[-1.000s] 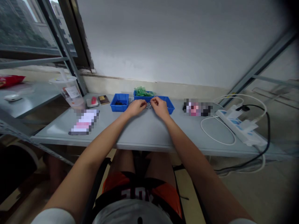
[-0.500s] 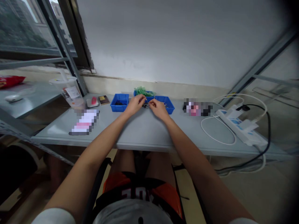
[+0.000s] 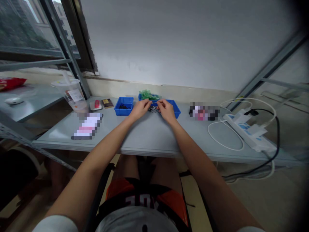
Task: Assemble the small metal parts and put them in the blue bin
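From where I watch, my two forearms run up from my lap across the grey table (image 3: 149, 138) and meet near its far side. My left hand (image 3: 140, 109) and right hand (image 3: 166, 110) sit close together, fingers curled inward toward a small heap of shiny metal bits (image 3: 154, 109) that lies on the table between them. The fingertips of both hands touch that heap, but it is too small for me to tell whether either hand has actually pinched a piece.

Just beyond the hands stand three blue trays: the left tray (image 3: 124, 106) holds something dark, the middle tray (image 3: 147, 97) carries green pieces, and the right tray (image 3: 175, 108) is partly hidden behind my right hand.

Off to the left stands a clear plastic cup (image 3: 72, 94). Well to the right lie a white power strip (image 3: 248, 132) and a looping white cable (image 3: 223, 137). A plain wall closes the back.
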A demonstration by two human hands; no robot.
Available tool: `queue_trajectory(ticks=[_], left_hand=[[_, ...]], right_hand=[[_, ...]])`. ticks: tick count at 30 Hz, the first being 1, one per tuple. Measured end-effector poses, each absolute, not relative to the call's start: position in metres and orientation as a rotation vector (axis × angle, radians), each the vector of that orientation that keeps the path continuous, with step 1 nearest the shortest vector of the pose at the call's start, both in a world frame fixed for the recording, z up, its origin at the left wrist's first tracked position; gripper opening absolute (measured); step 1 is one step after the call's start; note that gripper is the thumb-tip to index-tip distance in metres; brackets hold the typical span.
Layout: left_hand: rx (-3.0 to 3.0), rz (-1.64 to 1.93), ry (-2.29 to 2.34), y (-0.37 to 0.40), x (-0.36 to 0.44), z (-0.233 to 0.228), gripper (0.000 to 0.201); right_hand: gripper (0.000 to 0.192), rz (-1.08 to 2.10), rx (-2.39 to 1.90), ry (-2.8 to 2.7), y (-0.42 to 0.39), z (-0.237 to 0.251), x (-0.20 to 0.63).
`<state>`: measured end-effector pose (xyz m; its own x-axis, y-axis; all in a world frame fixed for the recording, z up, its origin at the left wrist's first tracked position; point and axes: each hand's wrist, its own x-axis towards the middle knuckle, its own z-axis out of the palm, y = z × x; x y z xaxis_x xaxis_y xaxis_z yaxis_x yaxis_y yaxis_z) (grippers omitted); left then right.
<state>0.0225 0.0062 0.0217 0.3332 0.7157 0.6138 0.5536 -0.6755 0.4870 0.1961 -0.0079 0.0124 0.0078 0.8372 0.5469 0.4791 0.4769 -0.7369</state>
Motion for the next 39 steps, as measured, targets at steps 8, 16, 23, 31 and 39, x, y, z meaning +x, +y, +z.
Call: queue_trajectory(ticks=[8, 16, 23, 31, 39], left_hand=[[2.406, 1.237, 1.087, 0.0056, 0.0232, 0.0206, 0.027], [2.405, 1.227, 1.081, 0.0071, 0.0236, 0.0194, 0.025], [2.403, 1.261, 1.097, 0.0071, 0.0223, 0.0204, 0.028], [2.399, 1.262, 1.106, 0.0061, 0.0219, 0.0214, 0.026], [2.389, 1.298, 1.066, 0.0091, 0.0219, 0.0182, 0.022]], right_hand=[[0.028, 0.367, -1.194, -1.627, -0.0073, 0.0117, 0.1983], [0.025, 0.357, -1.194, -1.623, -0.0068, 0.0112, 0.1995], [0.023, 0.389, -1.205, -1.67, -0.0095, 0.0112, 0.1983], [0.031, 0.365, -1.196, -1.685, -0.0115, 0.0134, 0.1965], [0.035, 0.349, -1.2, -1.694, -0.0114, 0.0136, 0.1965]])
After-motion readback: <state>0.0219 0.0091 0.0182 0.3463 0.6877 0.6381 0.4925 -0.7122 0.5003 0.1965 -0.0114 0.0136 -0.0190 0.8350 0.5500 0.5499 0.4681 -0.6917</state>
